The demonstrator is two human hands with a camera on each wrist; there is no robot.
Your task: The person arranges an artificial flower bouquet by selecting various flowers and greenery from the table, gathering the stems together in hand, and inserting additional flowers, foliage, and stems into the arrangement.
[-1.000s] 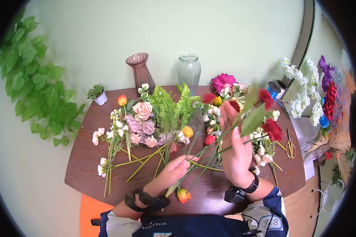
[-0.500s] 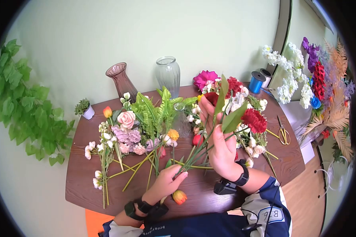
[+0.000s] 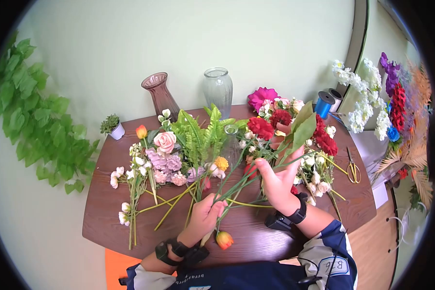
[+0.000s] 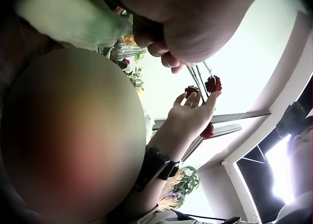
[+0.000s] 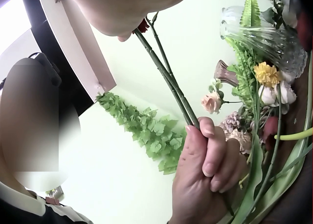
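Green stems [image 3: 237, 180] of several red carnations [image 3: 260, 129] are gripped near their lower part by my left hand [image 3: 204, 218], with the fingers curled round them. My right hand [image 3: 281, 186] is raised beside the upper stems, its thumb and fingers spread, under a broad green leaf [image 3: 304, 129] that partly hides the fingers. The right wrist view shows the left hand [image 5: 208, 172] closed round the stems [image 5: 166, 77]. In the left wrist view, the right hand [image 4: 188, 120] has its palm open beside red blooms [image 4: 213, 84].
A purple vase [image 3: 163, 96], a clear vase [image 3: 218, 89] and a small glass bottle [image 3: 231, 147] stand behind the flowers. Fern [image 3: 195, 137] and mixed flowers cover the middle. Scissors [image 3: 353, 169] lie at the right, near ribbon spools [image 3: 325, 104]. An orange tulip [image 3: 224, 240] lies near the front edge.
The right hand has spread its thumb away from its fingers, and the red blooms stand wider apart. My left hand keeps its grip on the stems. The head view has shifted.
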